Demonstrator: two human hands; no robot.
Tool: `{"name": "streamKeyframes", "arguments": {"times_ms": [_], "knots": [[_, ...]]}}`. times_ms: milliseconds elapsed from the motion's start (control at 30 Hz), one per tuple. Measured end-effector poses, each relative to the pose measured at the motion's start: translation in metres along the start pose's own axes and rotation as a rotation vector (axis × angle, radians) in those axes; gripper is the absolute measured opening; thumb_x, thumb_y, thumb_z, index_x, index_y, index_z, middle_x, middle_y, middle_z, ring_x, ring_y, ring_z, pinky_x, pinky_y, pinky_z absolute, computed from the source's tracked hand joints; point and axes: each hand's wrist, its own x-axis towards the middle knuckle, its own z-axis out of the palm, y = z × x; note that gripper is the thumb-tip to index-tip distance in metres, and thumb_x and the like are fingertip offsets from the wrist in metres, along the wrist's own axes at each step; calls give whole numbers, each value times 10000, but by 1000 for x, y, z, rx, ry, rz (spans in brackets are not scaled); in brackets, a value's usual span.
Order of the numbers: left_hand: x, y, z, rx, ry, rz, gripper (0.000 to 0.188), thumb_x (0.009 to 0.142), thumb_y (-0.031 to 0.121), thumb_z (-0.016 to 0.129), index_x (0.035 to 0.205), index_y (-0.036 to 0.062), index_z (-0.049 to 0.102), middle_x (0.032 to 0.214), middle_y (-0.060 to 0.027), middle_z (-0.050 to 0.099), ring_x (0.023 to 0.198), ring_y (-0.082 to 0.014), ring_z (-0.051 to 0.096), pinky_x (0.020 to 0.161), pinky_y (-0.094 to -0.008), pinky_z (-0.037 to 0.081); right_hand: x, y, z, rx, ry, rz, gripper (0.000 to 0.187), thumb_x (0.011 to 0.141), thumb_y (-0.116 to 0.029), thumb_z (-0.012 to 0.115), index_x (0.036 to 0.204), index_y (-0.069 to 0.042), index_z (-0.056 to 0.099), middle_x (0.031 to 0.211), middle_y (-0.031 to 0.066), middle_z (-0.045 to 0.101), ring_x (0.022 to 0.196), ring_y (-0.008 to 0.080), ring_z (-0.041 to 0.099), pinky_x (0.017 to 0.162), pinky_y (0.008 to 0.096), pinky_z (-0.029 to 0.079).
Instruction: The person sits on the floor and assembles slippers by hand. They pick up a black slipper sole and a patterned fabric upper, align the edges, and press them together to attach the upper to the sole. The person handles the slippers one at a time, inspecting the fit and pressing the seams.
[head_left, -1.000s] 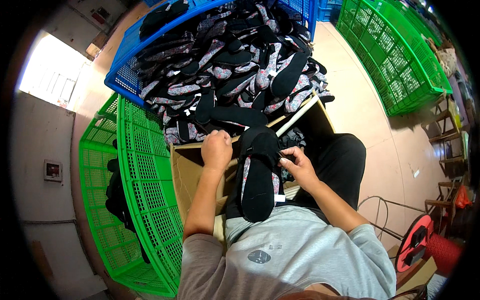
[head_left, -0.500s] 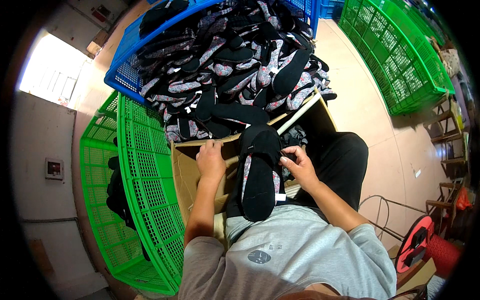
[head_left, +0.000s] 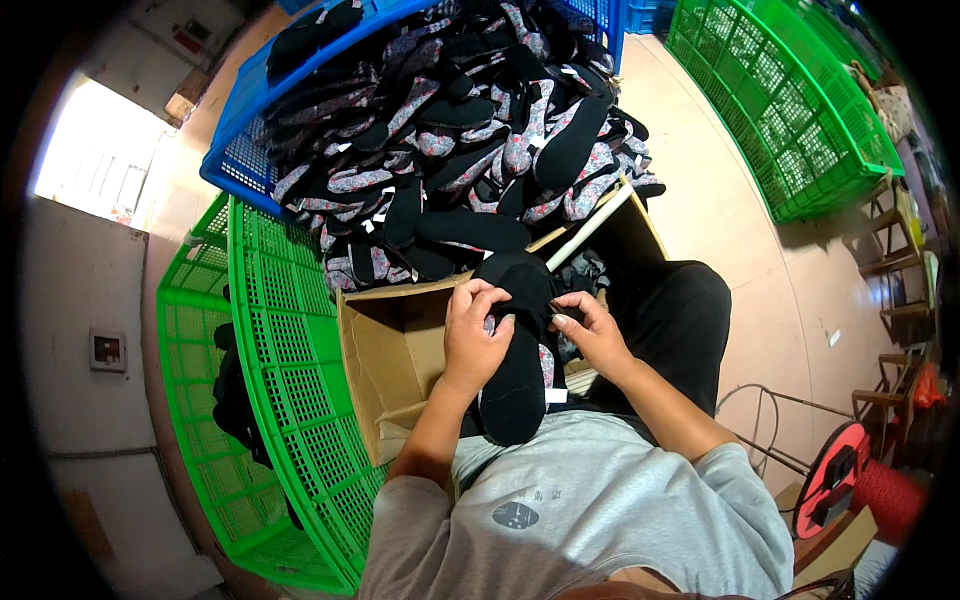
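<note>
Across my lap lies a black slipper point(head_left: 512, 390) with a flowered lining and a small white tag at its side. My left hand point(head_left: 476, 338) has its fingers closed on the left edge of the slipper's upper. From the other side my right hand point(head_left: 596, 336) pinches the upper's right edge, thumb against forefinger. Both hands hide part of the upper. Just beyond the slipper is a large heap of similar black and flowered slippers point(head_left: 570, 140).
An open cardboard box point(head_left: 375, 345) stands in front of my lap. The heap spills from a blue crate point(head_left: 235, 150). Green crates point(head_left: 290, 400) stand at my left, and another green crate point(head_left: 770, 110) is at the far right. A red spool point(head_left: 885, 505) sits near my right elbow.
My left hand has moved right from the cardboard box's edge and taken hold of the slipper's upper. My right hand stays on the slipper's right edge.
</note>
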Motion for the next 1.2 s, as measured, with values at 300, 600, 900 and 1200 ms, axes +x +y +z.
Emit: {"name": "streamKeyframes", "arguments": {"times_ms": [300, 600, 900, 1200], "knots": [[5, 13, 5, 41, 29, -20, 224, 701, 2, 720, 917, 32, 668, 965, -110, 562, 945, -290, 582, 851, -365, 475, 8, -33, 2, -315, -73, -144, 238, 933, -182, 677, 1118, -36, 643, 981, 89, 710, 886, 176, 668, 799, 309, 514], [3, 27, 4, 122, 53, 13, 234, 697, 4, 711, 924, 32, 664, 960, -117, 564, 956, -309, 578, 863, -391, 472, 13, -27, 6, -436, -93, -167, 229, 922, -241, 688, 1059, -60, 655, 922, 120, 715, 844, 280, 701, 741, 359, 528], [6, 20, 7, 79, 52, -9, 306, 688, -10, 716, 981, 46, 650, 937, -116, 566, 873, -300, 575, 799, -388, 485, 17, -12, 6, -149, -54, -78, 201, 934, -186, 686, 1050, -26, 654, 874, 82, 710, 782, 196, 692, 723, 322, 529], [0, -27, 5, -176, 395, -338, 277, 874, -67, 591, 1139, 7, 559, 1004, -52, 600, 915, -122, 589, 827, -258, 487, -5, 5, -6, 42, 51, 157, 359, 910, -157, 735, 1201, -27, 570, 1045, 18, 625, 967, 94, 584, 878, 256, 477]]}}
